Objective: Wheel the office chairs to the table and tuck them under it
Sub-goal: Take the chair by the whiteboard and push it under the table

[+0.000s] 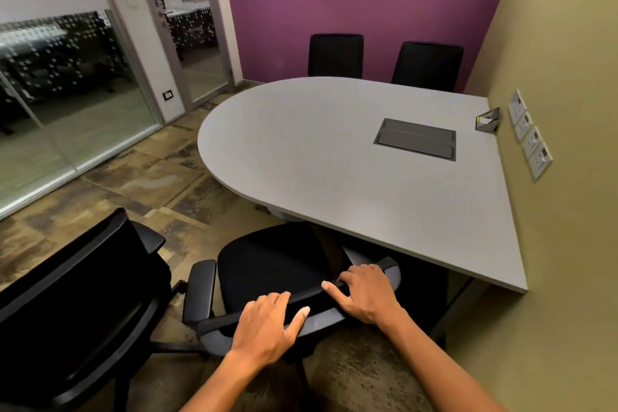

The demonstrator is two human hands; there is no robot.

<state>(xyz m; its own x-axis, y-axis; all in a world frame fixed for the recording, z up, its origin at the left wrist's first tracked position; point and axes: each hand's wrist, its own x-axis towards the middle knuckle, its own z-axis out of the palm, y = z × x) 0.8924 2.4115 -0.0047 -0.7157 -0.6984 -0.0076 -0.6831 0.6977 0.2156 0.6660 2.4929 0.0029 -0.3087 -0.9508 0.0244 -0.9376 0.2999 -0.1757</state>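
Both hands gripped the backrest top of a black office chair (267,264): left hand (267,321) fingers curled over it, right hand (364,291) likewise. Seat front sat at the grey table (334,150) edge. Second black chair (83,304) stood just left, untucked.

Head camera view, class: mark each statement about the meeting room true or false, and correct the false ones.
1. Both hands rest on the top of the backrest of the chair at the table. True: left hand, right hand.
2. That chair's seat is fully hidden under the table. False: most of the seat shows; only its front edge reaches the tabletop's edge.
3. Two black chairs, one beside the other, stand on the table's far side. True.
4. The second near chair is to the right. False: it stands left, away from the table.
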